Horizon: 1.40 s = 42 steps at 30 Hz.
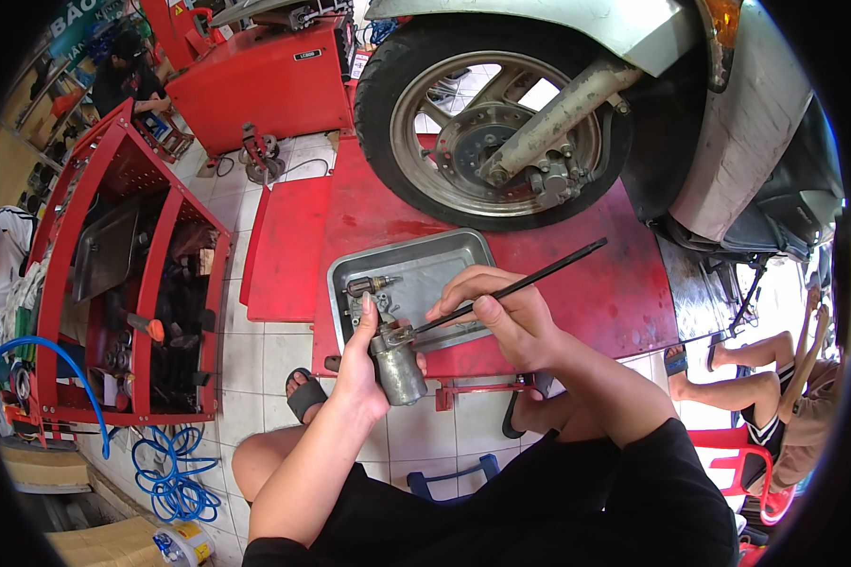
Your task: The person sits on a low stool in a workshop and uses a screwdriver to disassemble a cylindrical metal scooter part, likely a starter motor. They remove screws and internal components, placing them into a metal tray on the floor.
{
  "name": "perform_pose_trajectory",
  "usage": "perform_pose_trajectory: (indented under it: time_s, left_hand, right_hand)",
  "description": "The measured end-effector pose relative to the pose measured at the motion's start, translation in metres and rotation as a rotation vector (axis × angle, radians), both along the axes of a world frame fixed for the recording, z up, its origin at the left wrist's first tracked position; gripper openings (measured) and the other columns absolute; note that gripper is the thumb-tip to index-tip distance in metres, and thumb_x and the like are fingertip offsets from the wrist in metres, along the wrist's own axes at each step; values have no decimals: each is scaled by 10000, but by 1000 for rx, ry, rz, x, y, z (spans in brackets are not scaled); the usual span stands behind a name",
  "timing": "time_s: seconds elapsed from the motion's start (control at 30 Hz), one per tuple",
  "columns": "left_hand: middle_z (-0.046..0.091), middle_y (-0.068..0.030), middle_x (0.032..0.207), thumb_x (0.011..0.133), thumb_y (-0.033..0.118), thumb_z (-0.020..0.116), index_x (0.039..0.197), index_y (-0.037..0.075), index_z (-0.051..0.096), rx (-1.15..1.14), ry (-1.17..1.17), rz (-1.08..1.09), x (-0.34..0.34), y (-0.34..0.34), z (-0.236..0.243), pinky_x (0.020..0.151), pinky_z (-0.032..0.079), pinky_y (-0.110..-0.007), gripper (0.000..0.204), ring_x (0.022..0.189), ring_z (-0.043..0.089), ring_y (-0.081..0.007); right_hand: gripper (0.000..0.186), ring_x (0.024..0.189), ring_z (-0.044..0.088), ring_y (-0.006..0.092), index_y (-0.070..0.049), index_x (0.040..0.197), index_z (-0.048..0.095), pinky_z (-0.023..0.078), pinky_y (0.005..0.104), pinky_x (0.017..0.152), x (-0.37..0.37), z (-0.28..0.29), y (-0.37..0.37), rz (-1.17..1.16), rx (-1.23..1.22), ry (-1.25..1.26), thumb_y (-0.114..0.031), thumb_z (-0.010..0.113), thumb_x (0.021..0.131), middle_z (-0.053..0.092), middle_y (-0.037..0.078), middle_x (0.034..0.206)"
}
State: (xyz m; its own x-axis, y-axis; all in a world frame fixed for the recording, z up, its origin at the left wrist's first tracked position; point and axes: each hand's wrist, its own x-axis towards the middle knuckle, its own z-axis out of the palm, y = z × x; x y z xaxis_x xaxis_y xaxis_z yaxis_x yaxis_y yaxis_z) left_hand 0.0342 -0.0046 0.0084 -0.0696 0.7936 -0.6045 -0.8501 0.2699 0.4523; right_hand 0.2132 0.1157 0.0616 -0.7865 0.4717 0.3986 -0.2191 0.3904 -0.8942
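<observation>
My left hand (357, 367) is wrapped round a grey metal cylinder (402, 373), which looks like a small starter motor, its rounded end pointing down toward me. Between the fingers of my right hand (518, 323) is a thin black rod (550, 268), held like a pen. Its lower tip touches or nearly touches the top end of the cylinder; the kind of tip is too small to make out. Just beyond both hands lies a metal tray (487, 249) holding a small part with a pointed shaft (373, 283) and several other small metal pieces, partly hidden by my left hand.
The tray rests on a red lift platform (586, 293), below a motorbike's front wheel (388, 142). A red tool cart (142, 283) stands left, with a coiled blue hose (175, 472) near it. A blue stool (454, 477) is below me. Other people sit at far left and right.
</observation>
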Motion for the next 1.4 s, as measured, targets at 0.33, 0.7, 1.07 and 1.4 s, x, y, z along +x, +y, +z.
perform_pose_trajectory:
  time_s: [0.33,0.7,1.07,1.4]
  left_hand:
    - [643,-133,815,873,707,590,1073,32,555,12,129,-7,-1,0,-14,541,527,-376,705,598,646,-263]
    - [643,-112,842,920,689,523,1053,57,606,-48,64,-63,9,0,-16,583,543,-414,651,638,643,-279]
    - [601,-54,810,933,666,526,995,86,604,-50,51,-32,7,0,-14,596,539,-386,589,632,620,-258]
    - [641,-94,815,918,685,531,993,77,608,1,67,-77,5,0,-10,588,549,-386,617,633,642,-267]
  right_hand:
    - [168,939,679,261,30,1084,659,574,363,853,1,4,0,21,161,-107,-54,598,952,683,150,1026]
    - [383,1116,674,292,36,1275,537,527,384,975,2,0,-13,-57,99,-103,-35,659,919,682,179,1135]
    - [176,1007,722,221,53,1105,664,565,352,899,4,-2,-3,97,-120,-65,-41,599,971,744,148,982]
    - [171,940,739,253,22,1075,703,580,351,840,3,15,-8,69,-36,-99,-15,650,916,749,149,976]
